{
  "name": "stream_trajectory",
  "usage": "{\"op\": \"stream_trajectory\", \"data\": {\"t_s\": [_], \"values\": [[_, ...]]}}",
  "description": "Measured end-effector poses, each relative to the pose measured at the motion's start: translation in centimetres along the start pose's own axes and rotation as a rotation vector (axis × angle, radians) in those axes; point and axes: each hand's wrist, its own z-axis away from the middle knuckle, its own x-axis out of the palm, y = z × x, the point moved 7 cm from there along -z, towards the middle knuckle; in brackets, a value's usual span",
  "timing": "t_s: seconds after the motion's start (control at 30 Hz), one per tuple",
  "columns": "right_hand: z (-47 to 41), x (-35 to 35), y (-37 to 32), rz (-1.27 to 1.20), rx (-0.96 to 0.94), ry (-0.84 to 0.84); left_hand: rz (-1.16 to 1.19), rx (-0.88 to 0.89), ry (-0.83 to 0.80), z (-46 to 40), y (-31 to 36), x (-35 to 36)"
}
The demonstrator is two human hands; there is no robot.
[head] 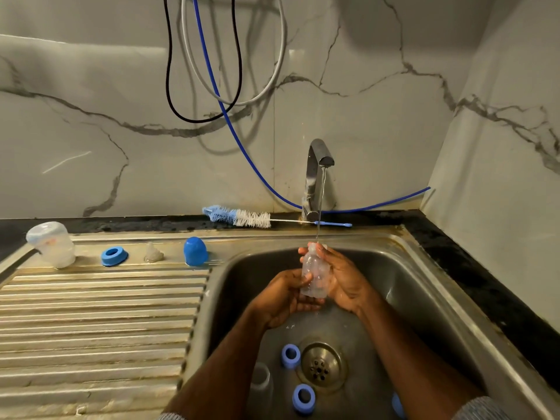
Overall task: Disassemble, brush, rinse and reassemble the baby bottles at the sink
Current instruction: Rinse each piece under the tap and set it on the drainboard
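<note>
Clear bottle point(315, 272) upright over the sink point(424, 286), mouth up, right under the thin water stream point(320, 204) from the tap point(315, 174). Held between both hands: right hand point(342, 278) curled around its right side, fingertips at the neck; left hand point(288, 295) under and beside it, thumb pressed on the left wall, other fingers bent below the base. Base of the bottle partly hidden by the left fingers. Water level inside hard to make out.

Down in the sink, near the drain point(321, 366): two blue rings point(290, 355), the second point(304, 398) nearer to the camera. Also a clear bottle point(261, 380) there, dim, half behind the left forearm. One more blue piece point(397, 404) at the bottom edge, mostly hidden by the right forearm; cannot tell what part.

On the drainboard point(91, 313), in a row at the back: clear bottle upside down point(52, 244), blue ring point(114, 256), clear nipple point(154, 253) hard to see against the steel, blue cap point(195, 251).

Brush point(239, 216) flat on the dark ledge behind the sink, its blue handle end passing behind the stream. Sleeves cut off at the bottom edge.
</note>
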Motion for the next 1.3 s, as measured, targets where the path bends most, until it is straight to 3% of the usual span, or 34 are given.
{"op": "stream_trajectory", "data": {"t_s": [0.13,0.27,0.33,0.47,0.6,0.7,0.93,1.03,1.13,1.3], "values": [[0.0,-0.1,-0.1,0.103,0.012,0.012,-0.091,0.008,0.084,-0.1,-0.1,-0.8],[0.4,-0.8,-0.3,0.611,-0.021,-0.003,-0.645,0.146,0.338,-0.8,0.2,-2.7],[-0.3,-1.1,-0.4,0.759,-0.071,0.047,-0.852,0.128,0.438,-0.7,0.4,-3.2],[-0.9,-1.5,-0.6,0.843,-0.207,0.275,-0.893,0.128,0.564,-0.2,1.3,-4.0],[-1.1,-1.6,1.2,0.903,-0.145,0.257,-0.910,0.100,0.622,-0.1,1.1,-4.8],[-0.9,-1.8,0.5,0.892,-0.223,0.361,-0.906,0.090,0.645,-0.1,1.1,-4.8],[-1.1,-2.7,0.5,0.955,-0.209,0.429,-0.939,0.043,0.633,-0.3,0.6,-5.0],[-1.4,-2.4,1.8,0.992,-0.126,0.332,-0.970,0.031,0.593,-0.6,0.2,-4.7],[-1.4,-2.2,1.1,0.960,-0.206,0.387,-0.983,0.018,0.585,-0.8,0.1,-4.7],[-1.1,-2.0,1.1,0.962,-0.185,0.390,-1.004,0.003,0.563,-0.7,0.0,-4.4]]}}
